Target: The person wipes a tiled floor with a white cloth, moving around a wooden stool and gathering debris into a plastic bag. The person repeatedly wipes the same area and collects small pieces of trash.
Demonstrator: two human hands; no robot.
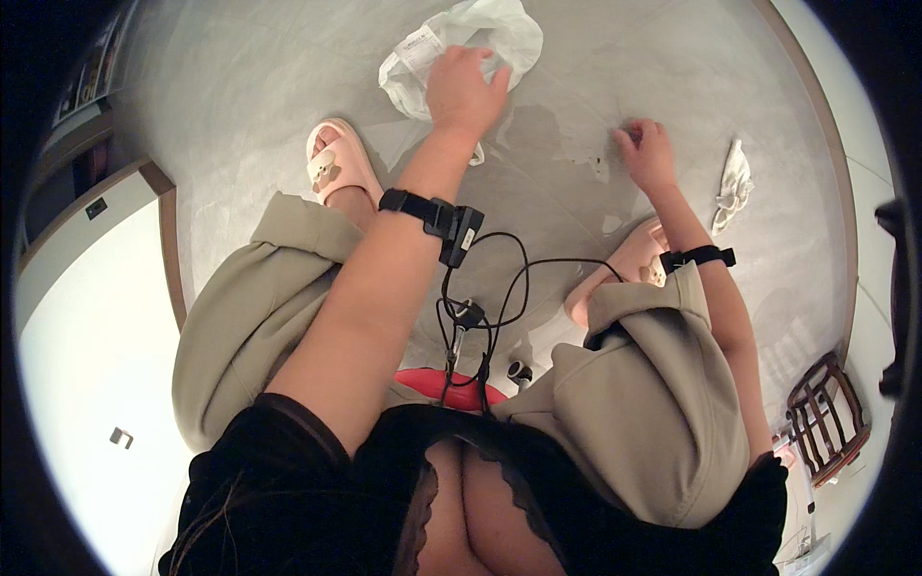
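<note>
My left hand (468,90) is over a white plastic bag (515,29) on the floor, its thumb and fingers apart; whether it touches the bag is unclear. The bag stands open and carries a label with writing. To the right, my right hand (648,155) is low over the floor with curled fingers. A small dark patch shows between its thumb and fingers, too blurred to tell whether it is an object or shadow. Small pale scraps (598,164) lie left of that hand. Right of it lies a crumpled white cloth or tissue (733,187).
Pink slippers (346,169) are on my feet. Black cables (526,288) hang between my knees, near a red seat (450,389) with casters. A white cabinet (101,345) stands at left, and a dark wooden chair (828,417) at far right.
</note>
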